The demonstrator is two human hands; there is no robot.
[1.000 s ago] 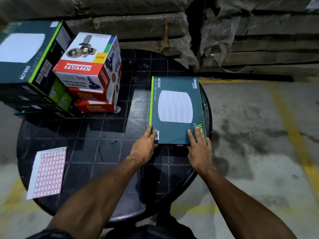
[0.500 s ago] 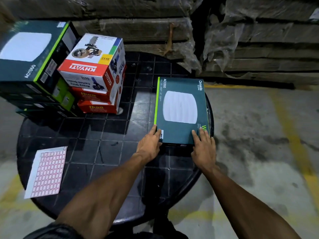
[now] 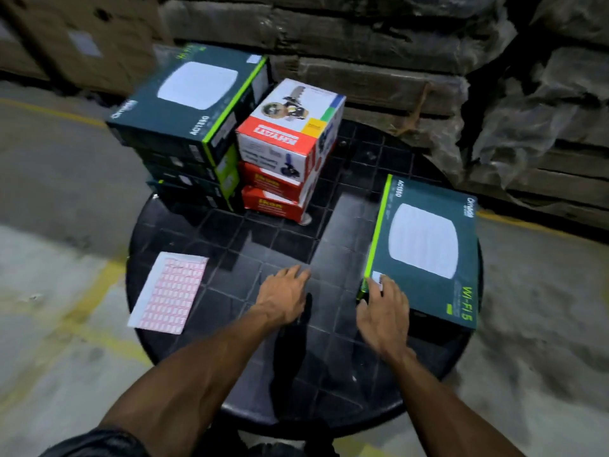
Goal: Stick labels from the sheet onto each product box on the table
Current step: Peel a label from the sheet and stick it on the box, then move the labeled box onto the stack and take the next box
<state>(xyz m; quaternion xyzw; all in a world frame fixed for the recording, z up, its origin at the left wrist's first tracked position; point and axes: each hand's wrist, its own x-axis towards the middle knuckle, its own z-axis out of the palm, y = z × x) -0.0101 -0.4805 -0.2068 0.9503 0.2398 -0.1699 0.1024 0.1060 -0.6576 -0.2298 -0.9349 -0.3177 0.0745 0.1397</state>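
The right hand (image 3: 384, 316), fingers straight, touches the near-left corner of one dark green box (image 3: 425, 249) at the round black table's (image 3: 230, 235) right edge, the left hand (image 3: 283, 296) hovers flat and relaxed beside it, one label sheet (image 3: 169, 291) lies left, and two box stacks stand behind: green (image 3: 194, 127) and three red-and-white boxes (image 3: 286, 150).

A round black tiled table (image 3: 296, 245) stands on a grey concrete floor (image 3: 59, 199) crossed by yellow painted lines (image 3: 99, 291), with plastic-wrapped stacked goods (image 3: 395, 61) just behind the table.
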